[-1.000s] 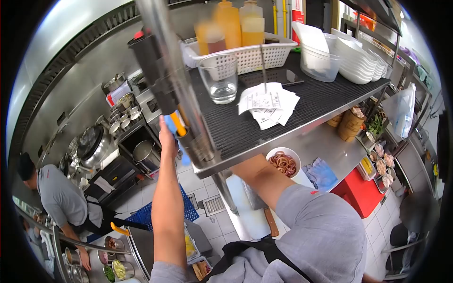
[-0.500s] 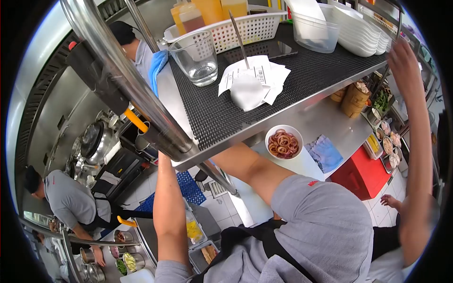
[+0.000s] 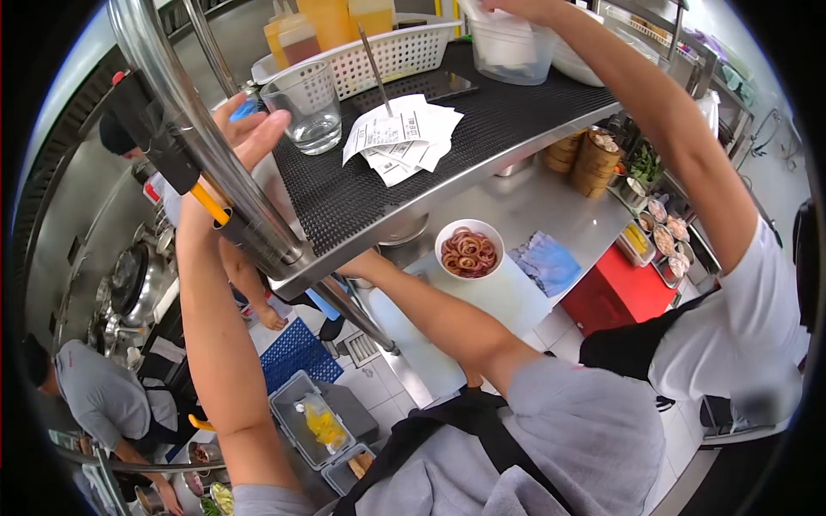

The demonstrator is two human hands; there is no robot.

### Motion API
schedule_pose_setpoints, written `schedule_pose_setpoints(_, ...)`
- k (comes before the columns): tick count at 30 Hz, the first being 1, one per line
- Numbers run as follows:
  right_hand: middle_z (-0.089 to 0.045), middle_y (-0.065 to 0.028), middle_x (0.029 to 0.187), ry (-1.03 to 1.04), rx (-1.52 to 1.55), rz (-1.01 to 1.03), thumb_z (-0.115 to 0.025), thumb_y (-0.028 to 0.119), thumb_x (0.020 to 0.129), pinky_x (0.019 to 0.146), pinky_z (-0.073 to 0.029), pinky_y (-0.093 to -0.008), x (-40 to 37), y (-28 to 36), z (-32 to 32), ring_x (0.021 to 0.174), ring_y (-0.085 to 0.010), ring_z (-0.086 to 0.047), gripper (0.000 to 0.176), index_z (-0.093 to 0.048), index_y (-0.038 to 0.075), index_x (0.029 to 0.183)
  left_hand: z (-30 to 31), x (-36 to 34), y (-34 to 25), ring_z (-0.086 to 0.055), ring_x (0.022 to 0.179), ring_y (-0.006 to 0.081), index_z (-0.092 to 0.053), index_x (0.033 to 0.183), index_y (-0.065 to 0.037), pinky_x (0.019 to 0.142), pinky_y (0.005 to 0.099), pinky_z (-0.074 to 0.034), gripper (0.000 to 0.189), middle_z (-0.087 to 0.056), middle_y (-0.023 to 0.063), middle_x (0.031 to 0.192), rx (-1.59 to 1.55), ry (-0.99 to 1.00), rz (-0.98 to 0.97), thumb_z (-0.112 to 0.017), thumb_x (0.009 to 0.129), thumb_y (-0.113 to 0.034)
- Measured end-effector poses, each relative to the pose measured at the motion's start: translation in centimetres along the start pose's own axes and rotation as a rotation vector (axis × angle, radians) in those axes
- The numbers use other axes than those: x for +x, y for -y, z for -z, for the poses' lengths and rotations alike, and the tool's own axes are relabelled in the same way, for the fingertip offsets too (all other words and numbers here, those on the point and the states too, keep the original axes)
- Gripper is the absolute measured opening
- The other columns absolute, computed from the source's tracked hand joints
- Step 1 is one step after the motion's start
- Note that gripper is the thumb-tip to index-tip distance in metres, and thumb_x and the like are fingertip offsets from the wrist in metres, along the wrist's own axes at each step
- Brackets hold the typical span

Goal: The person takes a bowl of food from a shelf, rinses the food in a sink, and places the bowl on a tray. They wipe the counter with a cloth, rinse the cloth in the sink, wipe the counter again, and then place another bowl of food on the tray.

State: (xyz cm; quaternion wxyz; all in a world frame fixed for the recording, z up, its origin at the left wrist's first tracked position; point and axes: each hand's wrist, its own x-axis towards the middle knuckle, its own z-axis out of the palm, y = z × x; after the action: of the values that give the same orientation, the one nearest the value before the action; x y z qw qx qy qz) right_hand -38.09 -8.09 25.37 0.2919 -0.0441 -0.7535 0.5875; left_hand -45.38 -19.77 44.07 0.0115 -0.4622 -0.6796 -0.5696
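My left hand (image 3: 251, 136) is raised beside the metal post at the shelf's left end, fingers apart. Its fingertips are close to a drinking glass (image 3: 311, 112) with a little clear liquid in it; whether they touch cannot be told. Paper slips (image 3: 403, 133) on a metal spike stand right of the glass. My right forearm reaches left below the shelf, and its hand is hidden behind the shelf edge. Beyond that forearm, a white bowl of sliced red onion rings (image 3: 470, 251) sits at the far edge of a pale cutting board (image 3: 508, 301).
A co-worker's arm (image 3: 680, 129) reaches from the right to a clear plastic tub (image 3: 514, 56) on the shelf. A white basket (image 3: 387, 60) holds sauce bottles. A blue cloth (image 3: 547, 262) lies by the board. Bamboo steamers (image 3: 595, 163) and a red box (image 3: 615, 288) are farther right.
The view has shifted. My left hand has come into sight beside the glass. The co-worker's hand has moved from near the stacked white bowls to the clear tub.
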Motion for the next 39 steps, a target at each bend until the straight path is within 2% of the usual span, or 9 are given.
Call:
schedule_pose_setpoints(7,-0.072,-0.0112,0.098,-0.015,0.333,-0.200,-0.053,0.032,0.102,0.082,-0.053,-0.0318,-12.7,-2.9,0.1,0.087,-0.0158,-0.067,0.039,-0.070,-0.003,0.107,-3.2,4.1,2.8,-0.062,0.115,0.0213,-0.032,0.142,0.014,0.102,0.0333,-0.044,0.085,-0.065,0.0218,0.122,0.028,0.274,-0.039,-0.079,0.085,-0.029)
schedule_pose_setpoints(12,-0.070,-0.0097,0.110,-0.105,0.259,-0.090,-0.047,0.037,0.105,0.096,-0.046,-0.0322,-15.8,-2.3,-1.6,0.104,-0.0172,-0.062,0.045,-0.067,-0.001,0.119,-3.9,2.6,3.1,-0.067,0.099,0.0223,-0.051,0.131,0.010,0.092,0.0329,-0.050,0.081,-0.072,0.0188,0.105,0.005,0.015,-0.171,-0.084,0.076,-0.039)
schedule_pose_setpoints(15,-0.065,-0.0165,0.120,0.010,0.199,0.077,-0.023,0.054,0.105,0.107,-0.040,-0.0409,-15.3,-4.3,-2.1,0.114,-0.0264,-0.061,0.070,-0.056,-0.003,0.128,-1.6,2.1,3.4,-0.064,0.104,0.0262,-0.051,0.129,0.003,0.091,0.0384,-0.050,0.084,-0.066,0.0148,0.111,-0.196,-0.093,-0.110,-0.090,0.063,-0.031)
schedule_pose_setpoints(16,-0.064,-0.0164,0.120,-0.013,0.179,0.091,-0.024,0.058,0.104,0.107,-0.039,-0.0416,-15.1,-3.8,-2.4,0.115,-0.0262,-0.059,0.073,-0.054,-0.003,0.129,0.4,-0.6,1.0,-0.061,0.084,0.0165,-0.049,0.110,-0.004,0.068,0.0346,-0.050,0.044,-0.061,0.0118,0.087,-0.089,-0.140,-0.035,-0.077,0.082,-0.023)
schedule_pose_setpoints(17,-0.064,-0.0136,0.112,0.008,0.173,0.096,-0.031,0.061,0.102,0.103,-0.042,-0.0401,-14.8,-3.2,-2.7,0.110,-0.0245,-0.060,0.073,-0.053,-0.003,0.129,1.7,-1.7,1.3,-0.058,0.083,0.0137,-0.044,0.106,-0.006,0.066,0.0340,-0.049,0.056,-0.056,0.0081,0.085,-0.309,-0.082,-0.124,-0.086,0.072,-0.017)
schedule_pose_setpoints(19,-0.060,-0.0076,0.101,0.028,0.168,0.115,-0.056,0.039,0.100,0.092,-0.048,-0.0341,-14.0,-1.3,-3.7,0.096,-0.0179,-0.059,0.042,-0.056,0.000,0.116,4.7,-5.1,1.9,-0.059,0.086,0.0174,-0.046,0.110,-0.006,0.078,0.0365,-0.050,0.056,-0.056,0.0108,0.090,0.136,-0.427,-0.344,-0.084,0.075,-0.028)
schedule_pose_setpoints(22,-0.058,0.0012,0.072,-0.220,0.215,-0.078,-0.069,0.013,0.093,0.061,-0.050,-0.0255,-13.2,-2.3,-5.8,0.061,-0.0079,-0.054,0.011,-0.060,0.009,0.097,9.7,-13.3,0.8,-0.062,0.095,0.0234,-0.049,0.119,-0.003,0.086,0.0369,-0.050,0.068,-0.063,0.0149,0.102,0.170,-0.408,-0.224,-0.085,0.071,-0.033)
schedule_pose_setpoints(25,-0.051,0.0034,0.058,-0.167,0.286,-0.010,-0.069,0.013,0.094,0.048,-0.036,-0.0220,-12.1,-2.9,-6.1,0.051,-0.0047,-0.045,0.027,-0.054,0.012,0.071,12.3,-20.6,0.4,-0.065,0.099,0.0282,-0.052,0.121,-0.001,0.087,0.0371,-0.051,0.082,-0.065,0.0145,0.099,0.138,-0.485,-0.142,-0.092,0.058,-0.034)
schedule_pose_setpoints(39,-0.036,0.0037,0.056,-0.173,0.367,0.013,-0.060,0.015,0.100,0.042,-0.030,-0.0212,-11.8,-3.2,-7.1,0.044,-0.0041,-0.033,0.033,-0.044,0.012,0.070,16.9,-39.2,-11.8,-0.066,0.097,0.0311,-0.046,0.129,0.003,0.081,0.0370,-0.055,0.094,-0.063,0.0238,0.114,0.579,-0.596,-0.096,-0.097,0.058,-0.031)
